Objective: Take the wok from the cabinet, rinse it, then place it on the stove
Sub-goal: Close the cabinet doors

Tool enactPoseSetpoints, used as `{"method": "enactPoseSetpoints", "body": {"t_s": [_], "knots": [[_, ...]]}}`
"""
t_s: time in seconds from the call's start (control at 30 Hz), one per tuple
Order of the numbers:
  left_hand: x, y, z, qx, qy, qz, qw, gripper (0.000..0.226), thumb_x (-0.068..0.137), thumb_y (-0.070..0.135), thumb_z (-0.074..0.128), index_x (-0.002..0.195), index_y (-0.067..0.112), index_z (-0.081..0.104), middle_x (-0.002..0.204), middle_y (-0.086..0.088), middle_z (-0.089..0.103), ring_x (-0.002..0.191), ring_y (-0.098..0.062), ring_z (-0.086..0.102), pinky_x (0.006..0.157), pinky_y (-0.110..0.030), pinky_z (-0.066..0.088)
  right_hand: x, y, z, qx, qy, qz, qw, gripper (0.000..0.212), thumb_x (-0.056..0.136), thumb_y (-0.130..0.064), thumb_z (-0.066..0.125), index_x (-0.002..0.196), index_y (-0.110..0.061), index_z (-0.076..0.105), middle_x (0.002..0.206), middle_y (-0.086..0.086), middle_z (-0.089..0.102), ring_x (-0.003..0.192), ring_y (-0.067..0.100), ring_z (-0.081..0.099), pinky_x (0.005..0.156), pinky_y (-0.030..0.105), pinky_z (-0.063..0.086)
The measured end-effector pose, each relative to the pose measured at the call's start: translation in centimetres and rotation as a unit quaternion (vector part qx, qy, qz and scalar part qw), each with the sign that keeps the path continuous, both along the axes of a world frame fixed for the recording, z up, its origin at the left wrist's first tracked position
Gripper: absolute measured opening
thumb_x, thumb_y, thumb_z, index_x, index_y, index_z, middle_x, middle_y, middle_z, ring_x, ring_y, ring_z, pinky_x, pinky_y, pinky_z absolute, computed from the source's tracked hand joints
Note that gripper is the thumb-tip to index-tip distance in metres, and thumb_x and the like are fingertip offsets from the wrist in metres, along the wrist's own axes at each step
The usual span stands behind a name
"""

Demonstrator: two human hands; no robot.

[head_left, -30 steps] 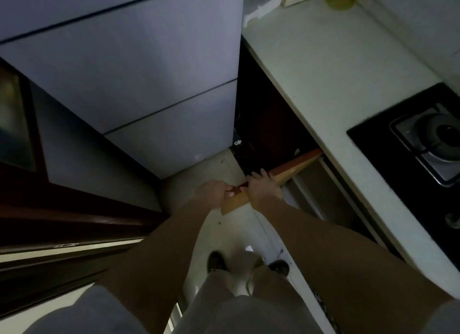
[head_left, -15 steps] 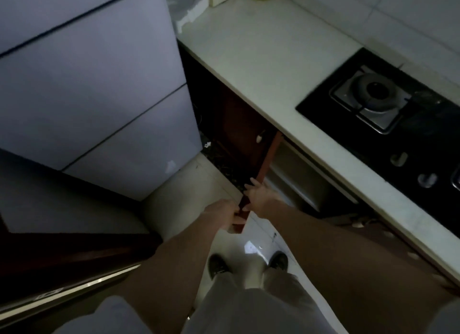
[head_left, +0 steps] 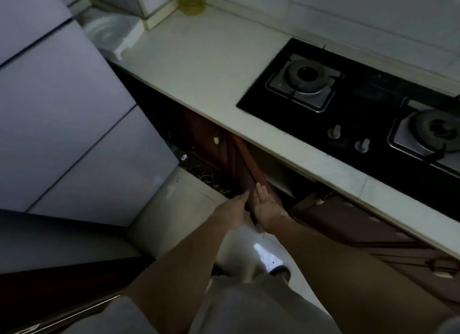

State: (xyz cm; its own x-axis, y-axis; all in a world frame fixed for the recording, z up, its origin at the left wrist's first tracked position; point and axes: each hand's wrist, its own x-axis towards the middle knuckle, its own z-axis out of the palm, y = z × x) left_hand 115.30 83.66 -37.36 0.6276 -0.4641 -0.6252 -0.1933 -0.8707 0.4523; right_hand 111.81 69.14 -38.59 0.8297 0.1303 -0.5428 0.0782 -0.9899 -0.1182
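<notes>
- Reddish-brown wood forms the cabinet door, which stands open and edge-on under the pale, smooth countertop.
- Either side of its lower edge, the left hand and right hand have straight fingers and grip nothing.
- Glossy black glass covers the stove, set in the countertop, with round metal burners.
- Where the wok lies I cannot tell; the cabinet opening is too dark.

Cabinet interior in deep shadow (contents unreadable); one burner and yellow bottle partly past the edges.
</notes>
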Motion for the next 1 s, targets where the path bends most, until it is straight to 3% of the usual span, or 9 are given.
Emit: {"method": "enactPoseSetpoints", "body": {"t_s": [0.13,0.3,0.43,0.77,1.0], "knots": [[1.8,-3.2,-0.3,0.006,-0.033,-0.045,0.998,0.077,0.102,0.025,0.051,0.162,0.025,0.003,0.170,0.008,0.003,0.150,-0.023,0.028,0.116,-0.042,0.035,0.5,-3.2,-0.9,0.078,-0.003,-0.040,0.996,0.080,0.097,0.001,0.045,0.158,0.003,-0.007,0.165,0.023,-0.014,0.155,0.037,-0.003,0.124,0.038,0.004],[2.9,-6.1,-0.3,0.026,-0.014,-0.083,0.996,0.082,0.099,0.021,0.052,0.161,0.025,-0.002,0.169,0.010,-0.007,0.147,-0.026,0.034,0.113,-0.045,0.039,0.8,-5.0,-0.1,0.118,0.008,-0.067,0.991,0.080,0.099,-0.019,0.048,0.159,-0.001,-0.001,0.168,0.020,-0.003,0.156,0.030,0.003,0.125,0.033,0.006],[3.3,-7.6,-0.1,0.078,-0.016,-0.124,0.989,0.085,0.101,0.025,0.050,0.161,0.023,-0.010,0.166,0.011,-0.024,0.142,-0.028,0.040,0.106,-0.047,0.044,-0.9,-5.2,-0.5,0.099,-0.013,-0.152,0.983,0.080,0.098,-0.022,0.047,0.161,-0.008,0.000,0.169,0.013,-0.004,0.156,0.027,-0.001,0.126,0.041,0.015],[4.7,-9.1,-0.1,0.103,-0.003,-0.191,0.976,0.099,0.099,0.029,0.054,0.155,0.019,-0.028,0.160,0.007,-0.038,0.140,-0.032,0.042,0.101,-0.046,0.048,-2.2,-5.0,0.6,0.044,-0.039,-0.344,0.937,0.067,0.102,-0.017,0.037,0.159,0.003,0.007,0.169,0.015,0.001,0.155,0.028,0.007,0.126,0.037,0.010],[6.0,-11.1,0.0,0.086,-0.001,-0.195,0.977,0.104,0.099,0.036,0.056,0.153,0.019,-0.031,0.158,0.004,-0.041,0.121,-0.033,0.058,0.088,-0.040,0.052,-2.9,-5.1,-0.3,0.031,-0.018,-0.470,0.882,0.083,0.099,-0.025,0.050,0.158,0.004,-0.001,0.167,0.020,-0.012,0.156,0.029,0.002,0.126,0.037,0.011]]}}
